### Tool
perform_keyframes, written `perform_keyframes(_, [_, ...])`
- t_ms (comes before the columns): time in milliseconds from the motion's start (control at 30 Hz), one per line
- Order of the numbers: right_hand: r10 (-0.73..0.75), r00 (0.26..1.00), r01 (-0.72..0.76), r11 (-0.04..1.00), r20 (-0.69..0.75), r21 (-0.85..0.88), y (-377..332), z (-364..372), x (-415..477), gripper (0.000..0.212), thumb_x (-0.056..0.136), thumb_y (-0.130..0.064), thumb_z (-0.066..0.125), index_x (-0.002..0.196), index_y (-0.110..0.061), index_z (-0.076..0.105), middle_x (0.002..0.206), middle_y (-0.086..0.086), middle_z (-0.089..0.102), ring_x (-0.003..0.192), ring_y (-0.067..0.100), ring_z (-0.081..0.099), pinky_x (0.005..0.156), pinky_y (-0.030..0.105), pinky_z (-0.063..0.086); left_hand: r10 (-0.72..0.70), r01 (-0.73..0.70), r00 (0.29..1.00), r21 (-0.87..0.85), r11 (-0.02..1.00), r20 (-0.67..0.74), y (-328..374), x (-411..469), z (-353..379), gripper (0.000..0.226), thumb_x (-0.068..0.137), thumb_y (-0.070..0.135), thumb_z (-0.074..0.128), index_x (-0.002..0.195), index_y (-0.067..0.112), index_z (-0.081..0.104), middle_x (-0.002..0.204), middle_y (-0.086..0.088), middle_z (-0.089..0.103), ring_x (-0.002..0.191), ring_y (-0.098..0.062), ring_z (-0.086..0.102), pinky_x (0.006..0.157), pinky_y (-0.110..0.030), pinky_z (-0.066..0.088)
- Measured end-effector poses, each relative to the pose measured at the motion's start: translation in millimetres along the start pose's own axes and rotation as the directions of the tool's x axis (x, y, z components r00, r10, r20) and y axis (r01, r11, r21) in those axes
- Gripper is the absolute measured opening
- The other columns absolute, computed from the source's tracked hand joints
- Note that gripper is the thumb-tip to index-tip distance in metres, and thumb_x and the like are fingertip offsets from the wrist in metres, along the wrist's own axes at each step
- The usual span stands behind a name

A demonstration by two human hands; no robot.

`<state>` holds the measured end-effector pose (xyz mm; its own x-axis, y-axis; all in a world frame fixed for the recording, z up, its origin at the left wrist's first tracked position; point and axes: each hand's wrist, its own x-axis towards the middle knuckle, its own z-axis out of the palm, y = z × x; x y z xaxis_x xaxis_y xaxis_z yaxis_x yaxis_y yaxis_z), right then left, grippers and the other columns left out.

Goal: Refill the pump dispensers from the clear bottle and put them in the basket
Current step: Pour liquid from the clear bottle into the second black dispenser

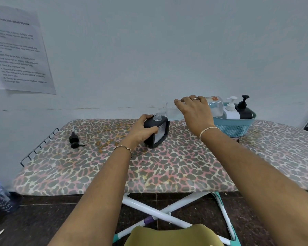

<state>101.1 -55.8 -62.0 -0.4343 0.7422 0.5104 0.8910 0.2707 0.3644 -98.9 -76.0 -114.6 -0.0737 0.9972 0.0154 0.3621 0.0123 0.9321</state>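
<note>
The left hand (144, 129) is wrapped around a square black dispenser (157, 132) standing on the leopard-print board (167, 166), its thumb across the front face and its fingers curled over the far shoulder, so much of the dispenser's left side is hidden. The dispenser's clear open neck shows just above that hand. The right hand (196, 112) grips the clear bottle (194, 108) from above, fingers closed over its barrel; the bottle lies tipped nearly level with its mouth right at the dispenser's neck, though whether liquid is passing is too faint to tell. The hand covers the bottle's middle, and an orange label at its far end is blurred. Just beyond the right hand sits a blue basket (236, 127) holding a white pump dispenser (231, 110) and a black pump dispenser (244, 108), their lower bodies hidden by the basket wall. Well to the left of the left hand, a loose black pump head (74, 139) lies on the board.
</note>
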Motion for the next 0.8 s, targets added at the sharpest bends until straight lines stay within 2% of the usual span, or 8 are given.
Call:
perform_keyframes(100, [-0.002,1.000,0.002,1.000,0.003,-0.002,0.0,-1.0,-0.3,0.059,0.078,0.004,0.060,0.130,-0.018,0.043,0.115,0.008,0.061,0.104,0.030,0.055,0.092,0.041,0.039,-0.005,0.005,1.000,0.013,1.000,0.005,1.6,-0.5,0.2,0.056,0.080,0.017,0.065,0.130,0.031,0.045,0.117,-0.001,0.061,0.089,-0.015,0.059,0.064,-0.025,0.045])
perform_keyframes(233, [-0.014,1.000,0.014,1.000,0.007,-0.013,-0.1,-2.6,0.9,0.060,0.078,0.003,0.061,0.131,-0.018,0.042,0.116,0.008,0.060,0.104,0.029,0.054,0.092,0.040,0.039,-0.027,0.027,1.000,-0.012,1.000,0.007,0.8,-0.2,0.1,0.057,0.080,0.018,0.065,0.130,0.033,0.044,0.118,0.000,0.058,0.097,-0.017,0.060,0.086,-0.043,0.055])
perform_keyframes(300, [-0.019,1.000,0.019,1.000,0.010,-0.020,-0.1,-3.3,1.4,0.060,0.078,0.002,0.061,0.131,-0.018,0.042,0.115,0.008,0.060,0.103,0.029,0.054,0.092,0.040,0.039,-0.025,0.025,1.000,-0.010,1.000,0.007,-0.2,-0.9,0.7,0.057,0.081,0.019,0.064,0.131,0.035,0.044,0.119,0.002,0.056,0.099,-0.018,0.060,0.088,-0.047,0.055])
perform_keyframes(500, [-0.023,1.000,0.024,0.999,0.012,-0.025,-0.7,-3.9,0.8,0.059,0.078,0.002,0.061,0.130,-0.018,0.041,0.115,0.008,0.060,0.103,0.029,0.055,0.092,0.040,0.039,-0.015,0.015,1.000,0.009,1.000,0.002,-1.3,-5.0,3.2,0.063,0.085,0.021,0.060,0.139,0.044,0.038,0.127,0.006,0.051,0.110,-0.023,0.056,0.089,-0.047,0.055])
perform_keyframes(633, [-0.025,1.000,0.025,0.999,0.009,-0.026,-0.6,-5.0,1.0,0.059,0.079,0.002,0.060,0.131,-0.017,0.041,0.115,0.008,0.060,0.103,0.029,0.055,0.092,0.040,0.039,-0.002,0.002,1.000,0.019,1.000,-0.004,-0.6,-5.4,4.5,0.065,0.088,0.020,0.058,0.143,0.044,0.035,0.124,0.008,0.051,0.108,-0.019,0.056,0.090,-0.043,0.054])
perform_keyframes(800, [-0.028,1.000,0.028,0.999,0.012,-0.026,-0.3,-4.9,0.7,0.058,0.080,0.002,0.059,0.131,-0.017,0.040,0.116,0.008,0.059,0.103,0.028,0.054,0.093,0.040,0.039,-0.009,0.009,1.000,0.002,1.000,-0.024,-0.3,-5.0,4.5,0.064,0.085,0.019,0.060,0.141,0.043,0.040,0.123,0.007,0.053,0.106,-0.018,0.057,0.090,-0.043,0.054])
